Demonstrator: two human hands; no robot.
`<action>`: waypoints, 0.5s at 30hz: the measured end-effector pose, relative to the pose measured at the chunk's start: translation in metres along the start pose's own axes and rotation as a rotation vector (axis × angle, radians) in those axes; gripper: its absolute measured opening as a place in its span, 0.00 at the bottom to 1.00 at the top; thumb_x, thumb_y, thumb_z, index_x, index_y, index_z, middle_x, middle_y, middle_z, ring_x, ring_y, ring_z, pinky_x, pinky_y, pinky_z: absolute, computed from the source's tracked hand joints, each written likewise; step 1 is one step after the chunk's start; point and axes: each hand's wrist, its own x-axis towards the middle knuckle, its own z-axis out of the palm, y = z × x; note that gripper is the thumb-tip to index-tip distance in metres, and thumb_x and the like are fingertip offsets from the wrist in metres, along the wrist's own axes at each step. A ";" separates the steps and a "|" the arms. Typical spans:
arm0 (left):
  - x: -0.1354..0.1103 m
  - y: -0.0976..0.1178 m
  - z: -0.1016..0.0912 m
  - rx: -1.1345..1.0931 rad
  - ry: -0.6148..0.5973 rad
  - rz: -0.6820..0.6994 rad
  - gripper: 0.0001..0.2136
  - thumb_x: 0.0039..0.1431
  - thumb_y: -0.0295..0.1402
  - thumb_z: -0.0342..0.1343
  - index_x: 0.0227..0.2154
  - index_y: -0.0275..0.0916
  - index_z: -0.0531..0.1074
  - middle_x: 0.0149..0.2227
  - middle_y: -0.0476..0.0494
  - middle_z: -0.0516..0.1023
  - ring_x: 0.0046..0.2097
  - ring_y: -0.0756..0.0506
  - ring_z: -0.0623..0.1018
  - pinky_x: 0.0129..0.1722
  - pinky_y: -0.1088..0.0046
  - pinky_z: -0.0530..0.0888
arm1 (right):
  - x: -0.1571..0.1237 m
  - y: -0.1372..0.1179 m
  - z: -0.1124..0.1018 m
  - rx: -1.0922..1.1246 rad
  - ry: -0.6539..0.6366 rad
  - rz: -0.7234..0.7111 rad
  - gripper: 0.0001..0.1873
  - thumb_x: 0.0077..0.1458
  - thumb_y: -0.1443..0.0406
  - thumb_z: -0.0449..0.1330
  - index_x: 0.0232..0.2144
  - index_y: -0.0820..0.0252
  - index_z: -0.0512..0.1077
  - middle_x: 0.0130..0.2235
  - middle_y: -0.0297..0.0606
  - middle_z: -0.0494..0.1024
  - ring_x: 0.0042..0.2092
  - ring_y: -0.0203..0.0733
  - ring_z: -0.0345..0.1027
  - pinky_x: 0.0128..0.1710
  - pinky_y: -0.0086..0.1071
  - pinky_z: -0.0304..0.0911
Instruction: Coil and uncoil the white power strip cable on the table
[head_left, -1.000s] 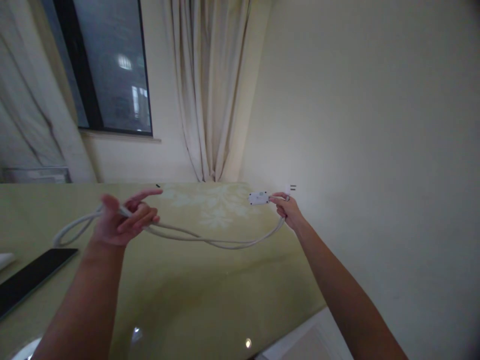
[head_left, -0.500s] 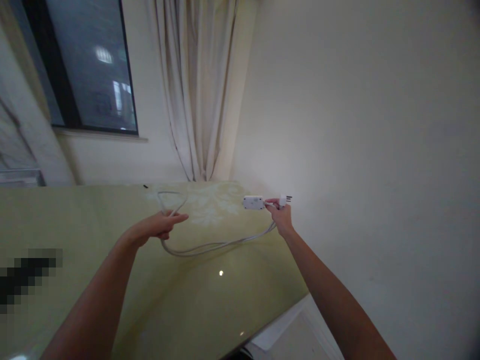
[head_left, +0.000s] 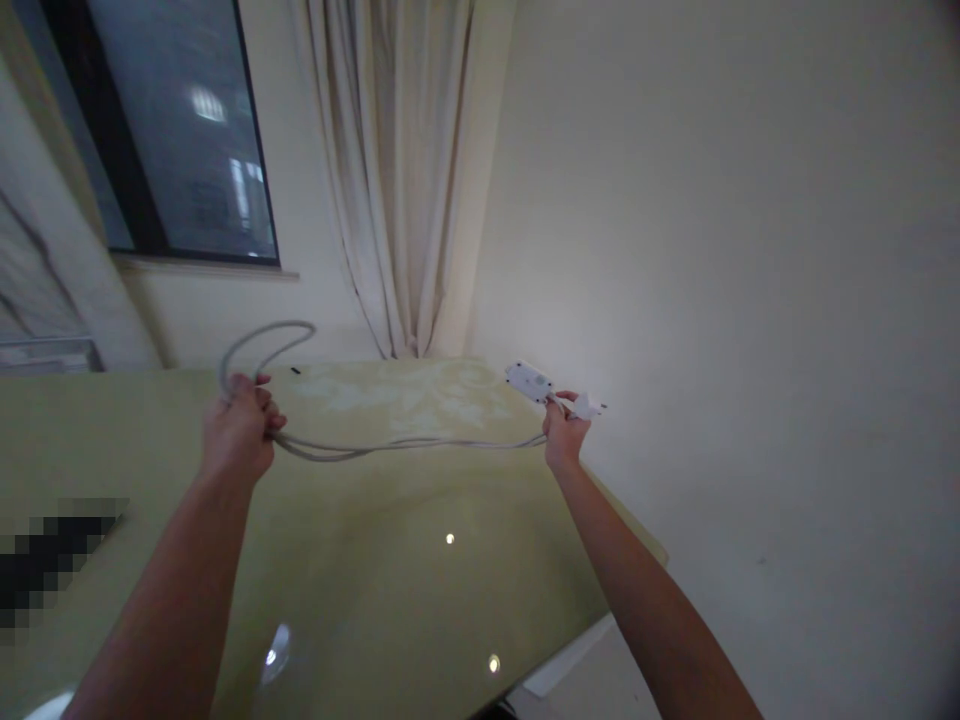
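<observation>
A doubled white cable (head_left: pixel 409 443) spans the space between my two hands above the tabletop. My left hand (head_left: pixel 244 425) is closed around the cable, and a loop of it sticks up past the fingers. On the other side, my right hand (head_left: pixel 566 432) grips the cable's other end. Beyond its fingers stick out a small white power strip (head_left: pixel 529 382), with screws on the face I see, and a white plug (head_left: pixel 587 407) whose prongs point right. My fingers partly hide where the cable meets these two.
The table (head_left: pixel 420 560) has a shiny pale green top and ends at the right by a bare wall (head_left: pixel 712 280). A small black object (head_left: pixel 295 370) lies near its far edge. Curtains (head_left: pixel 390 180) and a window (head_left: pixel 180 130) stand behind. A pixelated dark object (head_left: pixel 52 560) lies left.
My left hand has moved left and closed more around the cable, pulling it straighter and raising the loop. The power strip and plug have tilted in my right hand.
</observation>
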 end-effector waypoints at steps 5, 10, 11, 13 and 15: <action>0.001 0.029 -0.013 -0.355 -0.086 -0.109 0.21 0.79 0.34 0.34 0.25 0.41 0.55 0.18 0.59 0.50 0.17 0.54 0.47 0.15 0.78 0.50 | 0.026 -0.002 0.002 0.070 0.135 0.171 0.15 0.67 0.50 0.59 0.38 0.53 0.65 0.21 0.20 0.59 0.19 0.30 0.52 0.19 0.23 0.54; -0.011 0.055 -0.016 -0.610 -0.053 -0.062 0.20 0.76 0.31 0.41 0.23 0.41 0.53 0.16 0.59 0.48 0.16 0.55 0.45 0.13 0.78 0.50 | 0.039 0.008 0.016 -0.026 0.077 0.443 0.21 0.69 0.56 0.64 0.59 0.61 0.73 0.57 0.46 0.77 0.52 0.48 0.77 0.50 0.47 0.77; -0.012 0.060 -0.016 -0.592 -0.044 -0.051 0.20 0.76 0.29 0.42 0.23 0.41 0.52 0.16 0.59 0.48 0.15 0.55 0.45 0.13 0.79 0.50 | 0.038 0.011 0.019 -0.049 0.044 0.485 0.22 0.69 0.57 0.64 0.60 0.60 0.73 0.59 0.46 0.76 0.55 0.50 0.76 0.53 0.49 0.76; -0.014 0.067 -0.016 -0.492 -0.053 -0.073 0.21 0.75 0.25 0.44 0.22 0.40 0.52 0.16 0.60 0.49 0.15 0.56 0.45 0.12 0.80 0.49 | 0.035 0.014 0.026 -0.097 -0.032 0.554 0.22 0.69 0.57 0.64 0.60 0.60 0.72 0.60 0.47 0.76 0.55 0.51 0.75 0.54 0.50 0.76; -0.013 0.072 -0.019 -0.378 -0.062 -0.091 0.20 0.70 0.19 0.48 0.22 0.40 0.53 0.16 0.60 0.49 0.15 0.56 0.45 0.11 0.81 0.47 | 0.031 0.016 0.035 -0.145 -0.107 0.604 0.22 0.69 0.57 0.64 0.60 0.60 0.72 0.59 0.46 0.76 0.55 0.51 0.76 0.54 0.50 0.76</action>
